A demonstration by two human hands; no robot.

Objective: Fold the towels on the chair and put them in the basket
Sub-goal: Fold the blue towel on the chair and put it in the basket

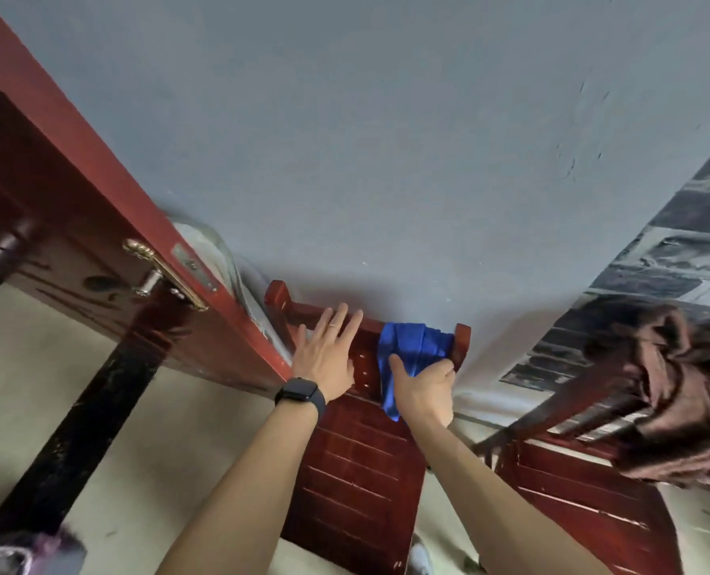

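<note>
A blue towel (411, 346) hangs over the top rail of a red-brown wooden chair (353, 462) that stands against the grey wall. My right hand (426, 388) grips the towel's hanging part on the front of the backrest. My left hand (328, 354), with a black watch on the wrist, rests flat with straight fingers on the chair's top rail, left of the towel. No basket is in view.
A red-brown door (75, 209) with a brass handle (158, 271) stands open at the left, close to the chair. A second wooden chair (585, 487) at the right carries a brown cloth (677, 388). A dark blurred object (25, 554) lies at the bottom left on the pale floor.
</note>
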